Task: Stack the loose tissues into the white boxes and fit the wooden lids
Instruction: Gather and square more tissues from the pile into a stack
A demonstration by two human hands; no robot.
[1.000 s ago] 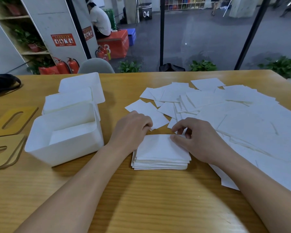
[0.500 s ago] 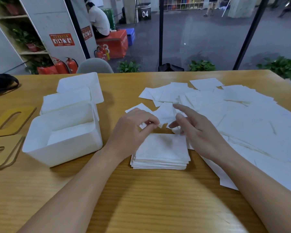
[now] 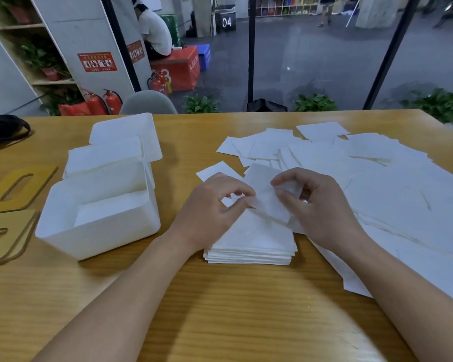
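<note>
Tissue: one thin, soft, slightly crumpled white sheet (image 3: 266, 197), lifted just above the stack, tilted, between the two hands.
Left hand: left hand (image 3: 215, 212) has its fingers curled, thumb and fingertips pinching the sheet's left edge.
Right hand: right hand (image 3: 317, 205) has its fingers curled, thumb and forefinger pinching the sheet's right side.
Stack: neat square pile of flat tissues (image 3: 251, 246), layered edges showing on the near side, on the table under both hands.
Loose tissues: many flat white squares (image 3: 377, 184), overlapping, spread over the right and far part of the table.
Near box: white, smooth plastic box (image 3: 100, 231) with rounded corners, left of the stack, a layer of tissues inside.
Far boxes: two more white boxes (image 3: 120, 147) behind it, touching; the middle one holds tissues.
Lids: flat wooden lids (image 3: 19, 189) with rounded corners and oval slots, at the left edge, well apart from the hands.
Table: yellowish wood-grain top (image 3: 220, 309).
</note>
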